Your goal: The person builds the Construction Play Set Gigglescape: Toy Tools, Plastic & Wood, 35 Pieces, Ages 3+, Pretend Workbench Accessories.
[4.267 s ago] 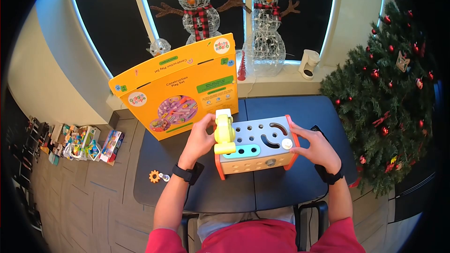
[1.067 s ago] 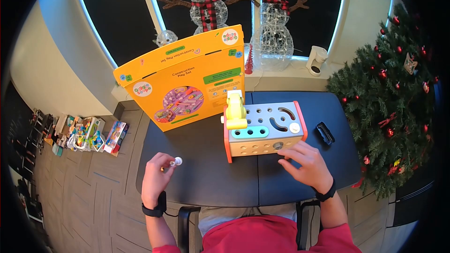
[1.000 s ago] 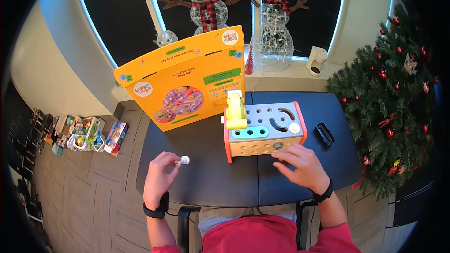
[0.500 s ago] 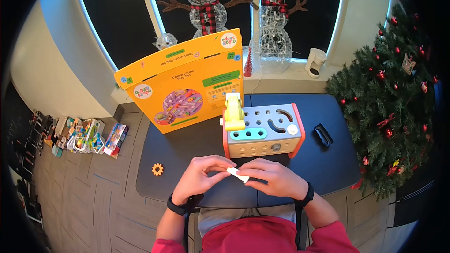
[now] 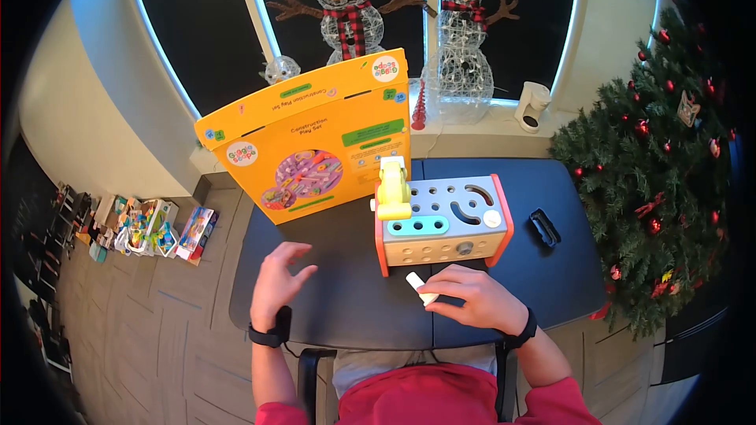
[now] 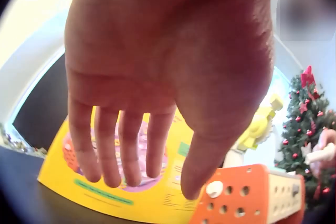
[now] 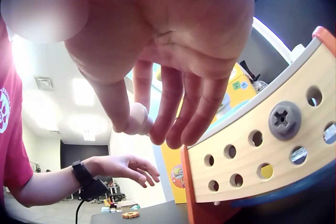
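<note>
In the head view, my right hand point(image 5: 476, 301) pinches a white toy bolt point(image 5: 415, 281) between thumb and fingers, just in front of the toy workbench point(image 5: 437, 195). My left hand point(image 5: 276, 282) holds nothing; its fingers are extended over the table's left side, as the left wrist view also shows. An orange toy gear point(image 7: 130, 215) lies on the table in the right wrist view; the left hand hides it from the head view. A yellow saw-like piece point(image 5: 394, 198) stands on the bench's left end. A grey bolt point(image 5: 465, 248) sits in its wooden front.
A large yellow play-set box point(image 5: 315, 126) stands at the table's back left. A black strap-like object point(image 5: 543, 227) lies right of the bench. A decorated tree point(image 5: 646, 173) is beside the table on the right. The dark table point(image 5: 354, 323) ends close to the person.
Both hands were at the workbench. The left hand took the white bolt from beside the gear and passed it to the right hand. Then it let go and moved back left.
</note>
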The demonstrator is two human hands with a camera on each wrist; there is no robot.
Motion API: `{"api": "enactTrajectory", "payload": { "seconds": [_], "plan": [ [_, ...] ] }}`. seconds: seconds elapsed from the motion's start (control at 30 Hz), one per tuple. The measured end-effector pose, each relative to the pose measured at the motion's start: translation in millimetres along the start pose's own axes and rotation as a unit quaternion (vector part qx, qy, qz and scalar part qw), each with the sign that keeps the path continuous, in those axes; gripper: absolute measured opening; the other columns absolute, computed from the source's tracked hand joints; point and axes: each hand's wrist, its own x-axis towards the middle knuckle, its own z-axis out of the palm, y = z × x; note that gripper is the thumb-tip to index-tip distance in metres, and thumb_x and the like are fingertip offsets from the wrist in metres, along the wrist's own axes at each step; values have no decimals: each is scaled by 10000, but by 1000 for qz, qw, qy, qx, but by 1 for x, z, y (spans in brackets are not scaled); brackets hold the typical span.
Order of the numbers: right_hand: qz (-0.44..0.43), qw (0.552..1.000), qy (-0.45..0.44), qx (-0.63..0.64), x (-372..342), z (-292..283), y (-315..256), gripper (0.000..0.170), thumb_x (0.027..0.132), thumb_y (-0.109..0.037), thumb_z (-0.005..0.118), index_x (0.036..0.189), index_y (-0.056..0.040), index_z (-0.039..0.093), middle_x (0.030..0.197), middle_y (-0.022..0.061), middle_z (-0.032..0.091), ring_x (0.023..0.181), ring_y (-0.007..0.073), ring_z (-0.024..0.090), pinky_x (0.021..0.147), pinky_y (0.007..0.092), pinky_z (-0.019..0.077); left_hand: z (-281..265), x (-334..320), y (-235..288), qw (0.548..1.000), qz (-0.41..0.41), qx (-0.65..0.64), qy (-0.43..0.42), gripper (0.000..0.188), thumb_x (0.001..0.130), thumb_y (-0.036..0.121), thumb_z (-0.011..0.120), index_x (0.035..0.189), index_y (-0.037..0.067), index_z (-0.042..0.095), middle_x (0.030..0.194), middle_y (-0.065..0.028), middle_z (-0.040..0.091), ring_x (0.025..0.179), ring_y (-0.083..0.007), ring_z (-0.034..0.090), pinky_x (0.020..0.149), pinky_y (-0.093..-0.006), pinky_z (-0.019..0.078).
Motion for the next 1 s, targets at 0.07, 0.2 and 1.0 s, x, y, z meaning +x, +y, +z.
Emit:
{"api": "enactTrajectory", "payload": {
  "seconds": [0.07, 0.2, 1.0],
  "plan": [
    [-1, 1000, -3, -8, -2, 0, 3, 303, 862, -107, 818, 1151, -61, 741, 1008, 87, 726, 909, 270, 699, 791, 374, 574, -11, -6, -19, 995, -66, 77, -11, 477, 761, 140, 880, 1194, 40, 706, 1171, -120, 706, 1050, -291, 700, 892, -372, 564],
    [3, 1000, -12, -1, -6, 0, 7, 290, 890, -151, 783, 1166, -78, 731, 1027, 92, 721, 933, 285, 682, 813, 386, 572, -18, -22, -57, 973, -164, 163, -15, 529, 724, 163, 889, 1212, 62, 712, 1289, -119, 675, 1174, -346, 651, 1021, -423, 530],
    [27, 999, 11, -29, -12, -9, 6, 310, 850, -84, 805, 1154, -73, 749, 1043, 88, 749, 932, 277, 718, 804, 366, 589, -8, -27, -102, 957, -242, 159, 14, 308, 662, 58, 901, 921, 5, 744, 932, -157, 690, 846, -335, 707, 763, -434, 585]
  ]
}}
